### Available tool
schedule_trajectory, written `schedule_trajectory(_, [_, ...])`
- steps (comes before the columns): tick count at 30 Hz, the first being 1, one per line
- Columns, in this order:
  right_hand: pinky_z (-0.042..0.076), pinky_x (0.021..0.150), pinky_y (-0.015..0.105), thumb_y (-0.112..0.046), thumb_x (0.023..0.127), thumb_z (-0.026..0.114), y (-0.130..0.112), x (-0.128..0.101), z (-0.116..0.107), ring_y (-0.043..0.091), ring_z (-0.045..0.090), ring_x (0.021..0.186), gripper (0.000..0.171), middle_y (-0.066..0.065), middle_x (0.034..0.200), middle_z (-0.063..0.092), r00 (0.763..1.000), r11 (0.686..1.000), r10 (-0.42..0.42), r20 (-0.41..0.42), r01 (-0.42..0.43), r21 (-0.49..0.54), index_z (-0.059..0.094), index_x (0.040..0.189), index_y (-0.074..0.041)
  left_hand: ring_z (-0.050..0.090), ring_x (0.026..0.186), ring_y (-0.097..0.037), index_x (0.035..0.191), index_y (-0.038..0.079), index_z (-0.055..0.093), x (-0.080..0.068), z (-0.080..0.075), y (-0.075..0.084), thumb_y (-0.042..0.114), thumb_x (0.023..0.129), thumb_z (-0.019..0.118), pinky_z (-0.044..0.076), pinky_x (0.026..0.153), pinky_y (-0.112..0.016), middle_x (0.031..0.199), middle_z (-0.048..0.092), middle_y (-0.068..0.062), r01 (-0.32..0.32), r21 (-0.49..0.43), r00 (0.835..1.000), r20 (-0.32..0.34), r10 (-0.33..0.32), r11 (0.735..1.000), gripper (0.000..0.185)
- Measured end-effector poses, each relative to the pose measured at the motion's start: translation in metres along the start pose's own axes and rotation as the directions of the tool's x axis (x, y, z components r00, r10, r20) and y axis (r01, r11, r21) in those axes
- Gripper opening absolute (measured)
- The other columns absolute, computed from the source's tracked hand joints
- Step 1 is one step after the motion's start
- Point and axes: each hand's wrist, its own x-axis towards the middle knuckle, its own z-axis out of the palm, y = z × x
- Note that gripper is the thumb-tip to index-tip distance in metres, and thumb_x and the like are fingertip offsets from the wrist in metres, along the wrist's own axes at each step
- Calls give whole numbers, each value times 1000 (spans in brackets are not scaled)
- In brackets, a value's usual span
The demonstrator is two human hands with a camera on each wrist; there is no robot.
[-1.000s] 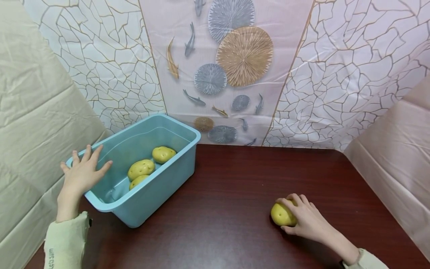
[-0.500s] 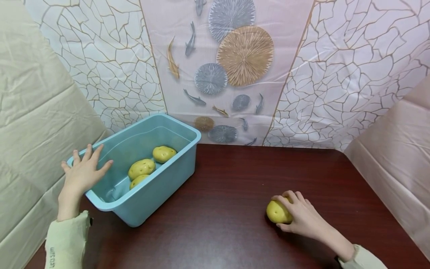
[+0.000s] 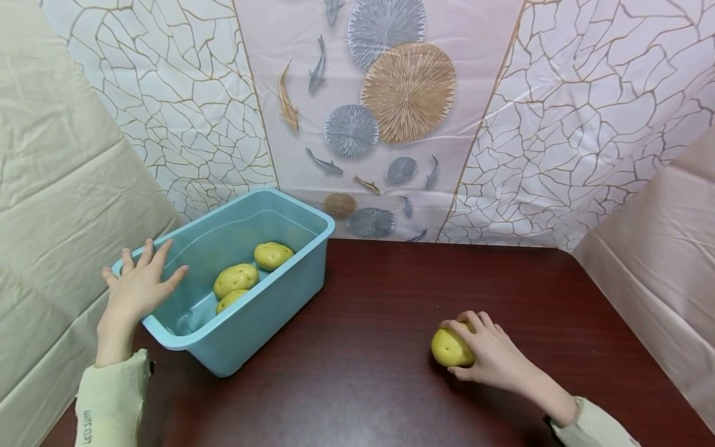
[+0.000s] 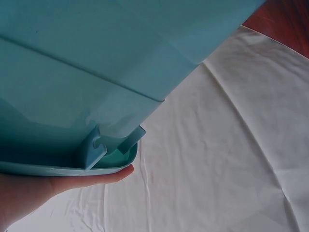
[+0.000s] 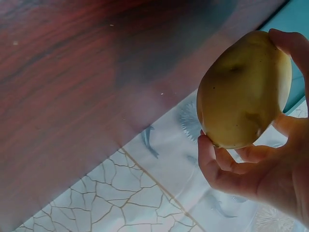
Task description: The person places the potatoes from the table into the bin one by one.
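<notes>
A yellow potato (image 3: 450,348) is gripped by my right hand (image 3: 488,354), close over the table at the right. In the right wrist view the thumb and fingers curl round the ends of this potato (image 5: 244,92). At the left stands a light-blue plastic tub (image 3: 268,310), set at a slant. Inside it lie three more potatoes, one farther back (image 3: 272,255) and two close together. My left hand (image 3: 134,292) rests on the tub's near left rim, its fingers spread and straight. From below, the left wrist view shows the tub's underside (image 4: 96,58) and a straight finger along the rim.
The dark red-brown table (image 3: 357,385) stretches between the tub and my right hand. Behind it hangs a patterned cloth (image 3: 408,93) with fish and round leaf shapes. Beige cloth (image 3: 665,267) slopes along the right side, and more cloth (image 3: 61,217) along the left.
My right hand has moved a little to the left and away from me, carrying the potato with it. The left hand and the tub have stayed in place.
</notes>
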Motion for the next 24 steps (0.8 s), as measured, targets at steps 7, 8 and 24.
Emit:
schedule_trajectory(7, [40,63,33,-41,49,80,-4,8,0,19,46,91,71,1,100,49,1000,1000,-21,5,21,2,55,113,-23,-8,122,-62,143,5,7,0,0,1,57,90,30,-5,86,-78,142,1,-35,2,3,1000,-2,-2,1000,78])
schedule_trajectory(8, [40,63,34,-41,49,80,-5,9,0,19,46,91,71,1,100,49,1000,1000,-24,7,24,4,55,113,-23,-8,122,-62,143,5,7,0,0,1,57,90,30,-5,86,-78,142,1,-35,2,3,1000,-2,-2,1000,78])
schedule_trajectory(24, [39,65,31,-44,53,77,-26,35,2,18,44,91,69,2,103,49,996,996,-88,22,88,21,54,115,-26,-8,123,-62,143,4,8,-1,-1,1,57,90,30,-4,86,-78,142,2,-36,3,-2,1000,-5,-3,1000,78])
